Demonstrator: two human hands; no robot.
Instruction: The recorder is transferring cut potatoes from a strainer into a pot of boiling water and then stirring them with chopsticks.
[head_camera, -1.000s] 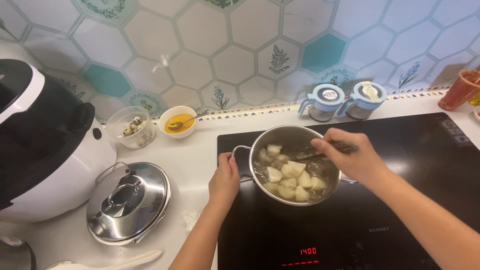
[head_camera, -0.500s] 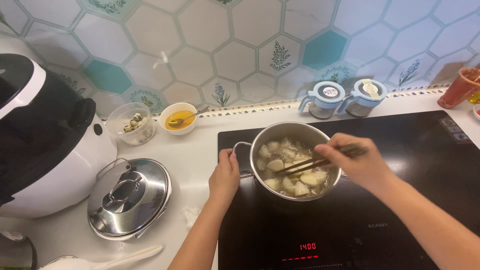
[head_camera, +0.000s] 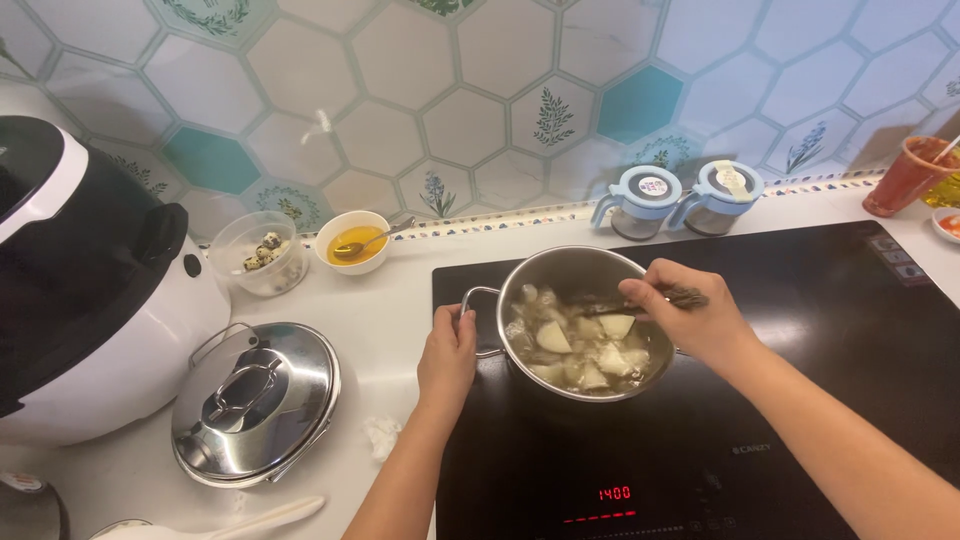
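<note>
The right hand (head_camera: 695, 320) has its grip closed around the upper ends of a pair of chopsticks (head_camera: 640, 305), fingers curled tight over them above the right rim of the pot. The chopsticks lie close to level, their long axis running left to right, tips pointing left and dipping into the food near the middle of the pot. The left hand (head_camera: 447, 355) has its grip closed on the pot's side handle (head_camera: 475, 320), thumb on top and fingers wrapped beneath, so the handle loop shows only in part.

The steel pot (head_camera: 590, 268) stands upright on the left part of the black induction hob (head_camera: 830, 380), its one visible handle pointing left toward the desk. Inside are pale chunks of vegetable (head_camera: 575, 350) in liquid; their number cannot be told.

On the white desk (head_camera: 390, 310) to the left lies one steel lid (head_camera: 255, 400), knob up, just beside a black and white cooker (head_camera: 90, 290). Behind it are two small bowls: a clear one with speckled eggs (head_camera: 262, 262) and a white one of yellow liquid (head_camera: 352, 242) with a spoon resting in it. At the back wall, behind the hob, stand two lidded jars with pale blue handles (head_camera: 680, 200), side by side. One orange cup (head_camera: 908, 175) stands at the far right. A small crumpled white scrap (head_camera: 381, 435) lies on the desk near the left forearm.
</note>
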